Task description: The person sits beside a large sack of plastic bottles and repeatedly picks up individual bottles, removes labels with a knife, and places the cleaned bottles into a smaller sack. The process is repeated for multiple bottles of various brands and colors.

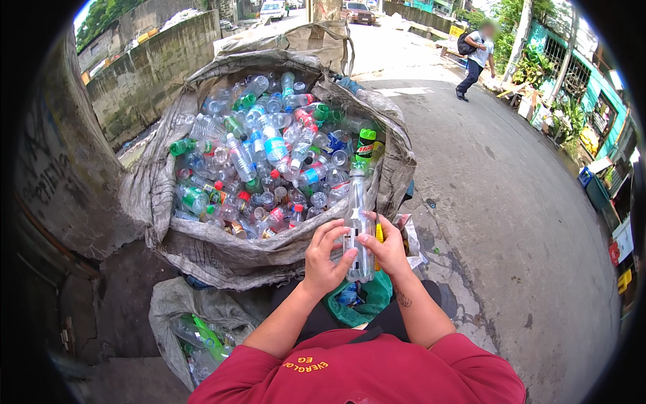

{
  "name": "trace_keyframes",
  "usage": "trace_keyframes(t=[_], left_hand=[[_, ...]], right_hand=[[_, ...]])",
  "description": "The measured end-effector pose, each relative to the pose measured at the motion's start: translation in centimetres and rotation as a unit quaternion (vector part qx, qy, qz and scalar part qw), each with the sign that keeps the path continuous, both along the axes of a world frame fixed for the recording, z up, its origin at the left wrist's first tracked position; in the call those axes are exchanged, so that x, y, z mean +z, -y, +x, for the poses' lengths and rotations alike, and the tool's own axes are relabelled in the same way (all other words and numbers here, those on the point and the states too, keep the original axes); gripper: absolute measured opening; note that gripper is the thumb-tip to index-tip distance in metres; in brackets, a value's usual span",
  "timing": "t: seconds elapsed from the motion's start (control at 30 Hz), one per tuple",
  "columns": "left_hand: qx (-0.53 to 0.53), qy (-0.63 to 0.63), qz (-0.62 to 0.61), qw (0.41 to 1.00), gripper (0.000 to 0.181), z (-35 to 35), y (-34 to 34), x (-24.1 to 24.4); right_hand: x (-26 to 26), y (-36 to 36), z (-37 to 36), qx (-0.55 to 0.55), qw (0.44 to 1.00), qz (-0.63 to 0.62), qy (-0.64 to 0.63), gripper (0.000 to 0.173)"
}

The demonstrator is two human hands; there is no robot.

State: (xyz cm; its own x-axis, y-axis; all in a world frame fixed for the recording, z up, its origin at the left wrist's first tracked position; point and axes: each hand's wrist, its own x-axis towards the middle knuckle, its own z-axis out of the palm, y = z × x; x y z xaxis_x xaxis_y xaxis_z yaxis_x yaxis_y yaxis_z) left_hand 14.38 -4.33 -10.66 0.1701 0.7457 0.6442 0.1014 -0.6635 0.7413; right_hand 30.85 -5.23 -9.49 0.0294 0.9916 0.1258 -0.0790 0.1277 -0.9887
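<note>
A clear plastic bottle point(358, 202) stands upright between my hands, neck pointing away from me. My left hand point(328, 256) grips its left side near the lower half. From the right, my right hand point(389, 247) steadies the bottle with the thumb across its front, and also holds a yellow utility knife point(379, 235). Beyond my hands a large woven sack point(217, 257) gapes wide. Inside it lie several plastic bottles, among them a light-blue-labelled bottle point(275, 147) and a green-capped dark-labelled bottle point(365, 144). Below my hands, a green plastic bag point(382, 293) holds crumpled wrappers or labels.
A smaller grey sack point(164, 303) with bottles sits at my lower left. A concrete post point(70, 151) rises on the left. The paved road point(484, 192) runs along the right, where a person point(477, 58) with a backpack walks. Vehicles stand far back.
</note>
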Motion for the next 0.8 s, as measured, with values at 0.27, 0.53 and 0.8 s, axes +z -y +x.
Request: trace_keyframes(t=[0.27, 0.53, 0.8], left_hand=[[0.010, -0.003, -0.007, 1.000, 0.027, -0.2, -0.2, 0.0], [0.089, -0.087, 0.107, 0.986, 0.021, -0.6, -1.7, -2.5], [-0.149, 0.032, -0.205, 0.967, 0.083, -0.8, 0.1, -1.3]], right_hand=[[-0.7, 0.0, -0.4, 0.001, 1.000, 0.006, 0.021, 0.050], [-1.3, -0.2, -0.9, 0.015, 0.999, -0.008, 0.038, 0.049], [-0.3, -0.2, -0.3, -0.018, 0.998, 0.020, 0.062, 0.054]])
